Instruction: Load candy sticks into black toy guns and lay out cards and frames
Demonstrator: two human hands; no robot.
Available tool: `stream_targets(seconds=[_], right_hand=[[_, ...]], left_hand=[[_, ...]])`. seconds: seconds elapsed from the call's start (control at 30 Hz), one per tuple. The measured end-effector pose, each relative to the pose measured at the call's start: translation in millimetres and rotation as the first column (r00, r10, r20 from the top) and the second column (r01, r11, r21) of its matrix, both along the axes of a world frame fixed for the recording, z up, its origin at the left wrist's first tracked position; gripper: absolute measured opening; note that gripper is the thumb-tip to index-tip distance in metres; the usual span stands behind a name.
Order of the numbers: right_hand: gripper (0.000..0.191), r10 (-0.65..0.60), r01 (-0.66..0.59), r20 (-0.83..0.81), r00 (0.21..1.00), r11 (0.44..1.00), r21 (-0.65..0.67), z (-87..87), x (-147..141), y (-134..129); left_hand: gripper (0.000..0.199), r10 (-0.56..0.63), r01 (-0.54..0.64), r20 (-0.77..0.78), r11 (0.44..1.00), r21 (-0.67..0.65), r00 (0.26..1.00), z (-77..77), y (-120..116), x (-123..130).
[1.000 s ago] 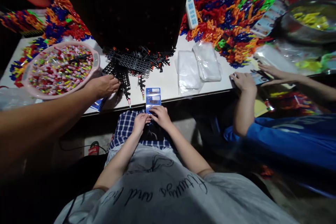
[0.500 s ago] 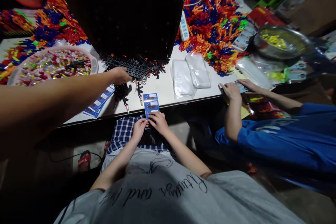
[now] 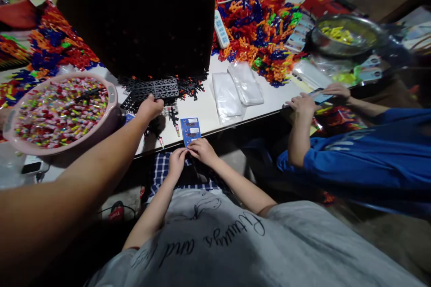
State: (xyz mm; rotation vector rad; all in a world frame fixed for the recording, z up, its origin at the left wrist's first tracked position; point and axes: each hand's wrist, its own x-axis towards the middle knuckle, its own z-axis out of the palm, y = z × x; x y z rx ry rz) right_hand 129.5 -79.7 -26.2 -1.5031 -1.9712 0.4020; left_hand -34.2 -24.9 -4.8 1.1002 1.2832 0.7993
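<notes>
At the table's front edge, a blue printed card (image 3: 191,130) is held by its lower end. My left hand (image 3: 177,161) pinches the card's lower left corner. My right hand (image 3: 202,150) has its fingers closed on the lower right part of the same card. Just beyond the hands, a small black toy gun (image 3: 173,116) with a candy-coloured tube lies on the white table (image 3: 202,103). More black toy parts lie to its left, partly hidden by another person's arm.
Another person's hand (image 3: 150,108) grips a black plastic lattice (image 3: 158,89) before a dark open box (image 3: 141,27). A pink basin (image 3: 63,112) stands left. Clear bags (image 3: 227,96) lie right. A blue-shirted person (image 3: 367,143) handles a card.
The view has shifted, showing more of the pink basin. The other person's hand and the lattice have moved nearer the front. My hands still hold the blue card.
</notes>
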Motion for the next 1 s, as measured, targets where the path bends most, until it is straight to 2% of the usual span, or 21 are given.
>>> stream_targets(seconds=[0.1, 0.17, 0.23, 0.3, 0.37, 0.43, 0.5, 0.57, 0.63, 0.73, 0.87, 1.0], right_hand=[[0.022, -0.012, 0.012, -0.027, 1.0, 1.0, -0.012, 2.2, -1.0, 4.4], [0.023, -0.068, 0.066, -0.057, 0.996, 0.997, -0.036, -1.8, -2.1, 6.8], [0.025, -0.165, 0.158, -0.112, 0.98, 0.985, -0.067, -8.8, -2.3, 7.7], [0.028, -0.304, 0.285, -0.219, 0.927, 0.952, -0.116, -16.4, -1.3, 6.9], [0.027, -0.454, 0.382, -0.407, 0.793, 0.89, -0.248, -23.0, 0.3, 5.4], [0.024, -0.552, 0.372, -0.559, 0.618, 0.833, -0.41, -28.4, 1.0, 4.7], [0.026, -0.588, 0.3, -0.63, 0.506, 0.806, -0.511, -33.3, -0.6, 5.7], [0.03, -0.592, 0.244, -0.658, 0.465, 0.801, -0.547, -38.5, -4.2, 8.0], [0.033, -0.597, 0.197, -0.687, 0.414, 0.795, -0.573, -43.8, -8.5, 10.6], [0.035, -0.598, 0.14, -0.722, 0.348, 0.794, -0.591, -50.5, -12.9, 12.8], [0.033, -0.592, 0.078, -0.751, 0.292, 0.797, -0.598, -56.4, -13.6, 13.5], [0.037, -0.595, 0.081, -0.769, 0.233, 0.8, -0.594, -61.8, -7.3, 17.1]], left_hand=[[0.035, 0.1, -0.1, 0.027, 0.995, 0.017, 0.995, 40.1, 70.8, -16.1], [0.037, 0.176, -0.178, 0.047, 0.984, 0.033, 0.983, 64.5, 113.8, -26.1], [0.031, 0.235, -0.237, 0.062, 0.971, 0.031, 0.97, 75.2, 127.7, -31.1], [0.031, 0.264, -0.265, 0.075, 0.964, 0.003, 0.962, 65.7, 104.5, -28.3], [0.029, 0.278, -0.271, 0.1, 0.959, -0.081, 0.955, 38.5, 57.3, -17.6], [0.028, 0.274, -0.256, 0.107, 0.954, -0.154, 0.956, 5.3, 10.2, -3.9], [0.024, 0.28, -0.252, 0.124, 0.947, -0.202, 0.952, -21.8, -18.7, 6.6], [0.02, 0.284, -0.248, 0.147, 0.943, -0.223, 0.948, -37.3, -26.5, 11.1], [0.02, 0.281, -0.241, 0.164, 0.944, -0.225, 0.946, -43.3, -21.9, 11.4], [0.028, 0.258, -0.221, 0.174, 0.953, -0.208, 0.95, -45.7, -13.1, 9.4], [0.035, 0.22, -0.192, 0.169, 0.967, -0.167, 0.961, -50.3, -13.4, 6.4], [0.039, 0.128, -0.106, 0.152, 0.984, -0.144, 0.98, -53.7, -16.2, -0.8]])
